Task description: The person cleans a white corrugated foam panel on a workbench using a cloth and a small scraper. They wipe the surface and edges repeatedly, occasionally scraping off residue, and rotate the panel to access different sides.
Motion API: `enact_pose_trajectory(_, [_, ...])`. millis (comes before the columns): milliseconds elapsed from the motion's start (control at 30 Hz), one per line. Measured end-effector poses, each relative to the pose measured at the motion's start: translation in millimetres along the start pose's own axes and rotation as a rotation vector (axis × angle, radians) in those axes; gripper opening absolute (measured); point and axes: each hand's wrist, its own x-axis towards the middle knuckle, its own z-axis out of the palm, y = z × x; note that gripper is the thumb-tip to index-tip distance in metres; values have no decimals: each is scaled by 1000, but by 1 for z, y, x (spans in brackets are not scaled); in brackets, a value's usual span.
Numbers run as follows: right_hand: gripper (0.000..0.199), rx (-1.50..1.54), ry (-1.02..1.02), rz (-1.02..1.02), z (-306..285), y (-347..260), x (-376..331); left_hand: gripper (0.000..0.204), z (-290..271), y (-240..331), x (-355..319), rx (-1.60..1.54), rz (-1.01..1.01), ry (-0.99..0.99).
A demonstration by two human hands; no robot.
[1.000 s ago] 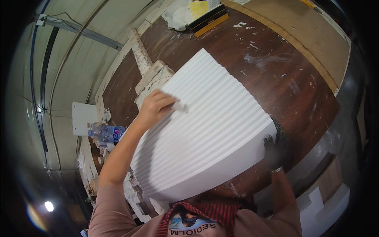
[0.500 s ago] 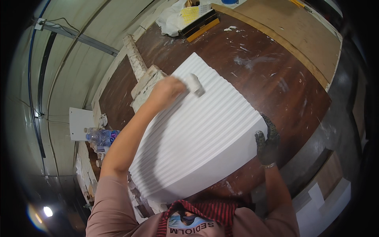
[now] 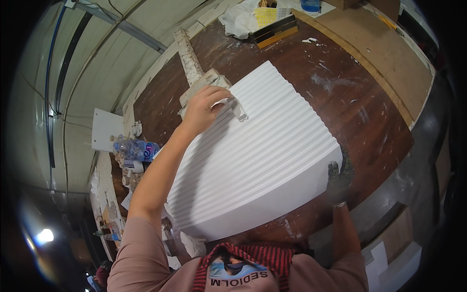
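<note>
A large white block (image 3: 253, 146) with a ribbed top lies on the brown table before me. Toward its far left edge, my bare left hand (image 3: 206, 107) is closed round a thin, bent whitish-grey piece (image 3: 238, 110), whose free end touches the ribs. What that piece is, I cannot make out. At the block's near right corner, my right hand (image 3: 340, 181) in a dark, dusty glove grips the corner, thumb on the smooth front side and fingers round the right edge. Part of those fingers is hidden or blurred.
Left of the block lie a caked wooden board with a handle (image 3: 188, 56) and plastic bottles (image 3: 138, 150). A black-and-orange box (image 3: 275, 31) and a white bag (image 3: 238, 20) stand at the back. White offcuts (image 3: 394, 263) sit low at the right.
The view has shifted, so the block appears farther right. My left hand has moved slightly along the ribs with the whitish-grey piece. The right hand keeps its place at the corner.
</note>
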Motion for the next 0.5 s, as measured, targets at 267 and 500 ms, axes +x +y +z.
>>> enact_pose_trajectory(267, [43, 645, -310, 200, -22, 3, 48, 37, 14, -2, 45, 73, 109, -285])
enact_pose_trajectory(500, [56, 740, -760, 195, 25, -11, 151, 35, 76, 35, 121, -74, 325, -217])
